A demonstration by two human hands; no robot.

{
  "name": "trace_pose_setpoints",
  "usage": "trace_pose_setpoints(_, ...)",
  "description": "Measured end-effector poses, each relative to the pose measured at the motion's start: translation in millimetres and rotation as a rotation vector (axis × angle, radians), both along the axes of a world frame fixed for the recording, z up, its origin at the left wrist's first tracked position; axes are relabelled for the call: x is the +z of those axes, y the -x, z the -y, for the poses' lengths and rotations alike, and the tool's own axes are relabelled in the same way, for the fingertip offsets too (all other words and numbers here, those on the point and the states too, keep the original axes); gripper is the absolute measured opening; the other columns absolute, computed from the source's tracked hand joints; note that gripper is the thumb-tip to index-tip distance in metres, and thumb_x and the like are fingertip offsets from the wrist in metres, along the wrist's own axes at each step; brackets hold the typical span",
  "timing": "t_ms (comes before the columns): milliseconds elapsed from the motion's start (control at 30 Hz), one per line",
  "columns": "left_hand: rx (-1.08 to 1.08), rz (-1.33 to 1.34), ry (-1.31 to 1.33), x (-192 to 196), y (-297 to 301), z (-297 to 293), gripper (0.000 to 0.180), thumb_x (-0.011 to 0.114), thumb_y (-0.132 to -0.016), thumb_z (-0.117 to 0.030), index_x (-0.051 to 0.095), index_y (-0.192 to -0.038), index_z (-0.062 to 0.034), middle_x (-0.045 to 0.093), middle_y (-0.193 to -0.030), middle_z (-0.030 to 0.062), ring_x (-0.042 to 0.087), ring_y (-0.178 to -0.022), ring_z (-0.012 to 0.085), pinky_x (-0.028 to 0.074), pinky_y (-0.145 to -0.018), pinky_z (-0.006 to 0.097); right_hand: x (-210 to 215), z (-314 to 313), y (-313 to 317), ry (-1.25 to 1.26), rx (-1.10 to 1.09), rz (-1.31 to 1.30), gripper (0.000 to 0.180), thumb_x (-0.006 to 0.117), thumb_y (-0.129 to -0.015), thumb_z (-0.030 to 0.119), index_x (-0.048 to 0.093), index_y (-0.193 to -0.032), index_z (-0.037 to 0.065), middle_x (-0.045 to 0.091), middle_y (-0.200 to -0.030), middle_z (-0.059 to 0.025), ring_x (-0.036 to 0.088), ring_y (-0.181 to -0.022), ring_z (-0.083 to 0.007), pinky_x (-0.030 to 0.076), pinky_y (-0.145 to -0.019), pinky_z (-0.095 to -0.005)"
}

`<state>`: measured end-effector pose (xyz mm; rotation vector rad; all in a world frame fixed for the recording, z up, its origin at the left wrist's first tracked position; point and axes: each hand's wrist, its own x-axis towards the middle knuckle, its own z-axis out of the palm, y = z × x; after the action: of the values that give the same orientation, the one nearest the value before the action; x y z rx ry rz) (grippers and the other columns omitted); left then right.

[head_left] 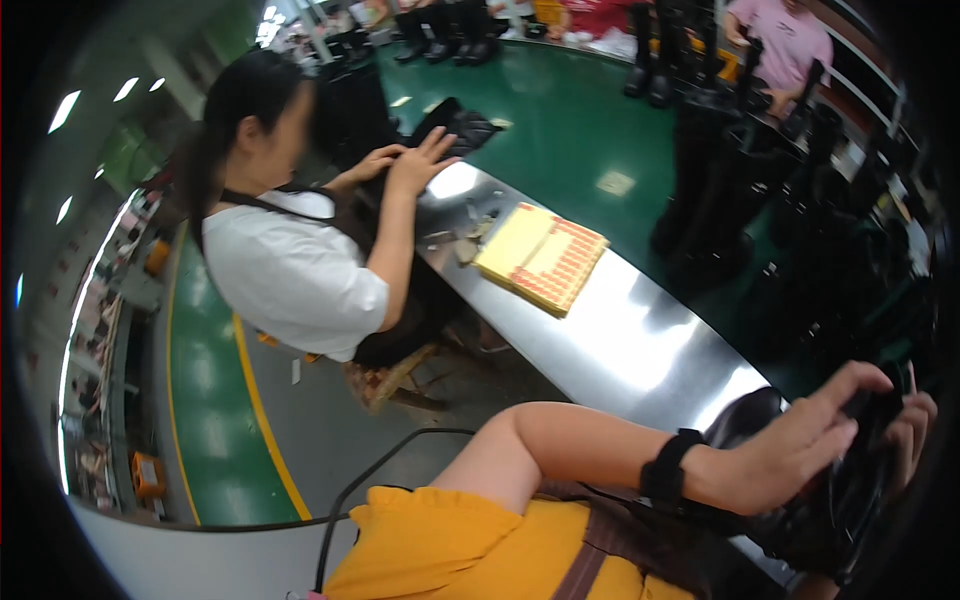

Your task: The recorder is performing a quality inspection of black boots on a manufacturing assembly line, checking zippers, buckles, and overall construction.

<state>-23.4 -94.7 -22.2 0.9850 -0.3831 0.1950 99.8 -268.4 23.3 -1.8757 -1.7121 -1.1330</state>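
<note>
At the lower right, a shiny black boot (745, 414) lies at the near end of the metal bench, its rounded toe showing beside my wrist. My left hand (785, 450), with a black band at the wrist, is closed on the boot's dark upper, thumb and fingers bent over it. On the far side of the same boot are the curled fingers of my right hand (912, 428), gripping its edge. The rest of that hand is hidden behind the black material and the dark picture rim.
A metal bench (640, 345) runs diagonally, bearing a stack of yellow printed sheets (545, 258). A co-worker in a white shirt (290, 275) sits at its far left, hands at black material (462, 128). Tall black boots (705, 190) crowd the green surface at right.
</note>
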Motion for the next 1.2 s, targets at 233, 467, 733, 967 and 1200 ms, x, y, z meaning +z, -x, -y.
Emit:
trace_pose_setpoints(233, -0.081, -0.035, 0.465, -19.0, 2.3, 8.4, 0.058, 0.041, -0.099, -0.005, 0.015, -0.150, -0.0039, 0.060, -0.124, 0.0263, 0.067, -0.107, 0.0246, 0.055, -0.092, 0.033, -19.0, -2.6, 3.1, -0.184, 0.027, -0.262, 0.022, 0.071, -0.055, 0.017, 0.053, -0.062, 0.006, 0.049, -0.073, -0.0064, 0.056, -0.085, -0.0260, 0.056, -0.094, -0.0556)
trace_pose_setpoints(467, 0.023, -0.034, 0.438, -15.1, 1.7, 12.1, 0.064, 0.045, -0.096, -0.006, 0.011, -0.151, -0.0018, 0.059, -0.123, 0.0292, 0.068, -0.106, 0.0267, 0.056, -0.091, 0.034, -16.6, -4.9, 3.8, -0.194, 0.039, -0.264, 0.019, 0.073, -0.061, 0.014, 0.055, -0.062, 0.007, 0.051, -0.074, -0.0059, 0.056, -0.085, -0.0244, 0.058, -0.091, -0.0494)
trace_pose_setpoints(733, 0.020, -0.020, 0.474, -18.4, 3.0, 11.8, 0.065, 0.046, -0.094, -0.006, 0.013, -0.150, 0.0002, 0.058, -0.124, 0.0294, 0.068, -0.105, 0.0257, 0.055, -0.093, 0.034, -20.6, -5.4, 3.3, -0.204, 0.053, -0.269, 0.019, 0.073, -0.063, 0.011, 0.055, -0.063, 0.007, 0.051, -0.075, -0.0068, 0.056, -0.085, -0.0244, 0.057, -0.092, -0.0495)
trace_pose_setpoints(967, 0.074, -0.057, 0.417, -13.8, 4.9, 15.8, 0.059, 0.043, -0.096, -0.008, 0.016, -0.148, 0.0006, 0.063, -0.118, 0.0255, 0.068, -0.102, 0.0218, 0.055, -0.090, 0.031, -21.3, -6.6, 2.2, -0.220, 0.058, -0.258, 0.019, 0.073, -0.061, 0.011, 0.055, -0.062, 0.007, 0.052, -0.074, -0.0060, 0.057, -0.085, -0.0240, 0.058, -0.091, -0.0495)
trace_pose_setpoints(1200, 0.049, -0.031, 0.238, -15.0, 3.9, 11.7, 0.049, 0.043, -0.099, -0.010, 0.028, -0.144, -0.0008, 0.063, -0.117, 0.0168, 0.063, -0.088, 0.0098, 0.050, -0.080, 0.021, -21.6, -1.9, 1.0, -0.234, 0.055, -0.278, 0.018, 0.073, -0.060, 0.011, 0.055, -0.061, 0.007, 0.052, -0.075, -0.0055, 0.057, -0.086, -0.0243, 0.058, -0.090, -0.0480)
